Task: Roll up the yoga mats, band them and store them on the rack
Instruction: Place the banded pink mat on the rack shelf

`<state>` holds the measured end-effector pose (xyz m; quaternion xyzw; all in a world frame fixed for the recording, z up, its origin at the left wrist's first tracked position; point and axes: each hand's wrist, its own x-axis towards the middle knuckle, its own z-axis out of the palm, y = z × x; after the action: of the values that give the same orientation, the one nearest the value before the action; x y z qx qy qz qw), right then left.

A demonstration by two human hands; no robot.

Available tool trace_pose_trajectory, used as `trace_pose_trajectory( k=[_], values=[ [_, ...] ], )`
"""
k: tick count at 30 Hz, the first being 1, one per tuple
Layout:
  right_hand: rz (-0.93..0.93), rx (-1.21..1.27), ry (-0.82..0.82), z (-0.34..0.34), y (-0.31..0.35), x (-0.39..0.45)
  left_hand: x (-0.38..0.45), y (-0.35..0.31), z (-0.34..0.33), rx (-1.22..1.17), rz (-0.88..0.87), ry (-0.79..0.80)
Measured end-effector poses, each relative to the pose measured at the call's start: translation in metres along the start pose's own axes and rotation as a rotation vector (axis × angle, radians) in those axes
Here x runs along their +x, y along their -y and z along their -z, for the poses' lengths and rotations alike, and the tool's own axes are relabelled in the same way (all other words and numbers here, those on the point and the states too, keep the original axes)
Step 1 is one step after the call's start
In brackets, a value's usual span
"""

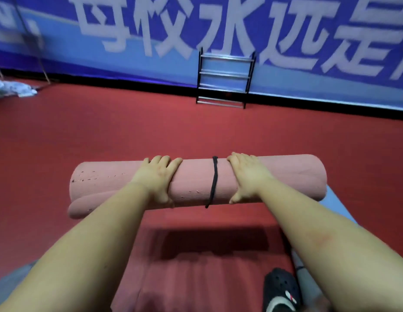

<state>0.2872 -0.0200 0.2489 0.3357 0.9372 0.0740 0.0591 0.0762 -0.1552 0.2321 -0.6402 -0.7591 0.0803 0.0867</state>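
A rolled pink yoga mat (286, 176) is held level in front of me, above the red floor. A black band (214, 181) circles it near the middle. My left hand (158, 176) grips the roll left of the band, fingers over the top and thumb underneath. My right hand (246, 176) grips it just right of the band in the same way. The mat's loose outer edge sags a little at the lower left end. A black and silver metal rack (225, 73) stands against the blue wall, straight ahead and some way off.
Red floor (106, 131) stretches between me and the rack. A blue mat (337, 206) lies on the floor at the right, a dark red mat (196, 278) below the roll. White cloth (13, 88) lies far left by a stand. A black shoe (281, 291) shows at the bottom.
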Motion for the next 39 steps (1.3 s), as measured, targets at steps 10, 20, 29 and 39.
trace_pose_trajectory(
  k=[10,20,29,39],
  values=[
    [-0.106,-0.179,-0.379,0.225,-0.076,-0.07,0.014,0.023,0.236,0.051,-0.083,-0.435],
    [-0.13,-0.279,-0.482,0.263,-0.146,-0.013,0.111,0.032,0.276,0.098,-0.103,-0.515],
    [-0.211,-0.279,-0.511,0.287,-0.209,0.135,0.281,0.091,0.292,0.088,-0.177,-0.586],
    [-0.227,-0.287,-0.396,0.41,-0.278,0.196,0.381,0.133,0.395,0.03,-0.216,-0.536]
  ],
)
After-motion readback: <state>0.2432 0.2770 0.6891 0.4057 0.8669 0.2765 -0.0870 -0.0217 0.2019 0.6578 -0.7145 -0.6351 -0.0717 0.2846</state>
